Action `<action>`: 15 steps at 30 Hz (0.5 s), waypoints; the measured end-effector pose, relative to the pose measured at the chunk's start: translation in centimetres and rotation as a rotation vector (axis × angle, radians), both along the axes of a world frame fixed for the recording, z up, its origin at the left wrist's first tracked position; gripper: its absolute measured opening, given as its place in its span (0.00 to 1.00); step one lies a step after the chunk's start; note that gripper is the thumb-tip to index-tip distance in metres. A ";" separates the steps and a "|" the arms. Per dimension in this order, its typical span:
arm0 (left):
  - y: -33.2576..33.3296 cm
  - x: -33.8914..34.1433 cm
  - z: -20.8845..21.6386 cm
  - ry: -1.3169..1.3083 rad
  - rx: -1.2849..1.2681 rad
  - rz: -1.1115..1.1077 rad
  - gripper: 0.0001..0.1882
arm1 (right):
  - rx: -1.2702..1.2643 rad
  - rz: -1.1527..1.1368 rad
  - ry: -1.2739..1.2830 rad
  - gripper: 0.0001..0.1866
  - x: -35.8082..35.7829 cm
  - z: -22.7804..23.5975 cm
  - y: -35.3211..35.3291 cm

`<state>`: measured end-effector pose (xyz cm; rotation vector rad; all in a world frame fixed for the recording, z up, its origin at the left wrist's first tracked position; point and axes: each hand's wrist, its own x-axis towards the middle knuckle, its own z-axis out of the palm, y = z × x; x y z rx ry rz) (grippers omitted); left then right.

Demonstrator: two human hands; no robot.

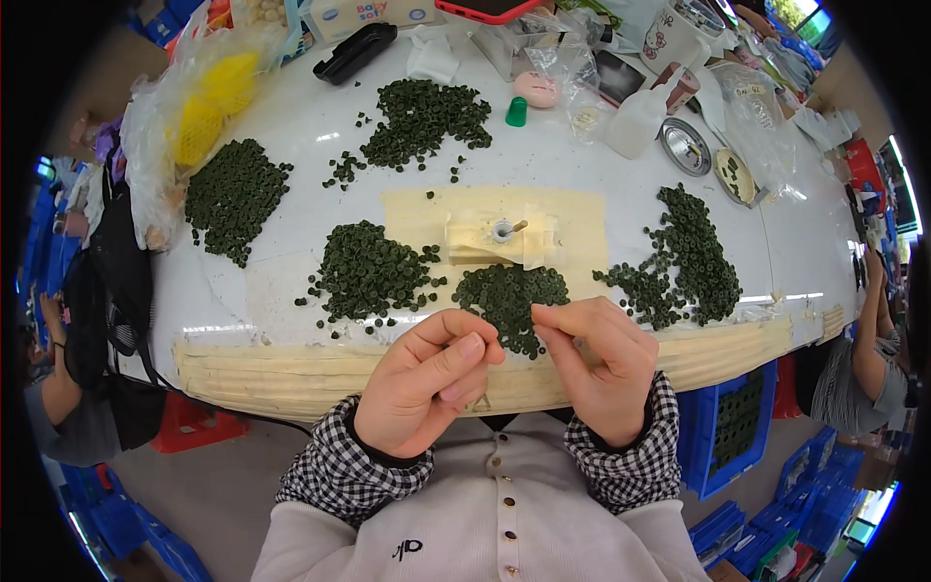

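Observation:
My left hand (427, 383) and my right hand (596, 364) are raised close together above the near edge of the white table (582, 165), fingertips pinched and almost meeting. Whether a small dark green ring sits between the fingertips I cannot tell. Just beyond the fingers lies a pile of dark green rings (509, 296). Behind that pile a small metal post in a cream taped fixture (502, 238) stands on a tan taped patch.
More green ring piles lie at the left (233, 199), centre left (367, 272), back (422, 121) and right (689, 262). A yellow bag, green cap (517, 112), white bottle, metal tins and boxes crowd the far edge. Blue crates stand below; other people sit at both sides.

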<state>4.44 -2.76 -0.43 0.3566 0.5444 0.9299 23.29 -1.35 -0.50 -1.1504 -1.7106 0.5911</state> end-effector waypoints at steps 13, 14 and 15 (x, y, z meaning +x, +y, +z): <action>0.3 0.4 -0.8 -0.081 0.083 -0.010 0.10 | 0.050 -0.005 -0.015 0.13 0.2 0.3 -0.3; 0.5 0.4 -0.8 -0.087 0.088 -0.011 0.10 | 0.051 -0.020 0.005 0.13 0.2 0.3 -0.3; 0.5 0.3 -0.9 -0.101 0.098 -0.018 0.11 | 0.053 -0.036 0.025 0.12 0.1 0.4 -0.3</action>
